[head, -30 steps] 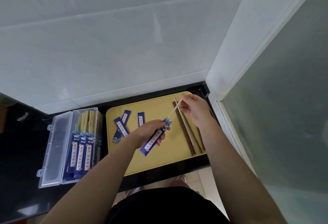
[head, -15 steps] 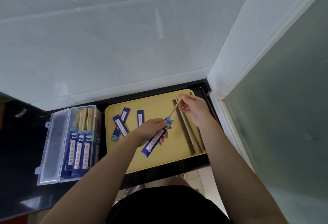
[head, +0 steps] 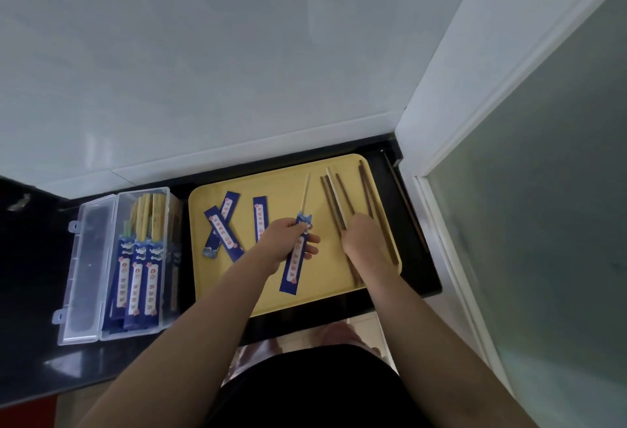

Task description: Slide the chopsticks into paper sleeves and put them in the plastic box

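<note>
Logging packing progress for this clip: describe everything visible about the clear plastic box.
The plastic box is a clear, long rectangular case on the dark counter, left of the yellow tray. Its hinged lid lies open flat to the left, with small latch tabs. Inside lie blue sleeved chopsticks, pale ends pointing away. No hand touches it.

Clear plastic box (head: 84,271), paper sleeves (head: 294,263), glossy black counter (head: 30,292).

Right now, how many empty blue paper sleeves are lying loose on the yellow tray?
3: two crossed sleeves at the tray's left, one single sleeve beside them, partly under the left hand.
</note>
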Action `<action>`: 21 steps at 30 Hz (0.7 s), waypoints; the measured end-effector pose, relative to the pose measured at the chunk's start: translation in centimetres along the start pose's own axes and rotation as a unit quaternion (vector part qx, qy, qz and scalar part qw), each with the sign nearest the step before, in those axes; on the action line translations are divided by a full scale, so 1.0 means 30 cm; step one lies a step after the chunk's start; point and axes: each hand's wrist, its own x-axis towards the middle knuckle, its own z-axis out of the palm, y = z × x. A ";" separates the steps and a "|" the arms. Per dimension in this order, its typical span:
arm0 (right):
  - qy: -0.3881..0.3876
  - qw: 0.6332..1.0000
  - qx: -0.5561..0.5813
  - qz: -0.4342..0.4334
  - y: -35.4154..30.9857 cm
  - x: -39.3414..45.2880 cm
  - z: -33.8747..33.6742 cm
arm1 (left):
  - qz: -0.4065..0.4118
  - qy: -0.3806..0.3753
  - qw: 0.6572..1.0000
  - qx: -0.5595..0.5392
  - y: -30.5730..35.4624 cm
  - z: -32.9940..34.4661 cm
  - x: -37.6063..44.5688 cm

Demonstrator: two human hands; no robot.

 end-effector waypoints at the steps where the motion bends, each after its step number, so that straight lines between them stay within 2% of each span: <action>1: -0.006 1.000 0.008 0.006 -0.006 -0.001 0.008 | -0.004 0.001 1.000 -0.004 0.000 0.000 0.002; 5: -0.017 0.997 0.061 0.036 0.002 0.007 0.018 | -0.014 0.002 1.000 -0.024 -0.002 -0.009 0.008; 8: -0.028 0.987 0.155 0.017 0.021 -0.002 -0.021 | -0.011 0.007 0.999 -0.043 0.002 -0.015 0.004; 10: -0.071 0.975 0.205 -0.039 0.021 -0.019 -0.067 | 0.006 -0.007 0.998 -0.068 0.011 -0.013 -0.001; 13: -0.177 0.954 0.213 -0.117 0.003 -0.062 -0.132 | 0.051 -0.038 0.995 -0.077 0.044 0.003 -0.022; 15: -0.213 0.941 0.225 -0.137 0.000 -0.085 -0.170 | 0.071 -0.016 0.995 -0.063 0.070 0.010 -0.030; 17: -0.207 0.934 0.257 -0.140 0.010 -0.092 -0.200 | 0.062 0.046 0.993 -0.093 0.084 -0.004 -0.023; 19: -0.179 0.916 0.341 -0.109 0.021 -0.086 -0.226 | 0.044 0.089 0.982 -0.161 0.092 -0.036 -0.016; 21: -0.146 0.865 0.477 -0.063 0.022 -0.080 -0.240 | 0.046 0.083 0.974 -0.206 0.098 -0.061 -0.018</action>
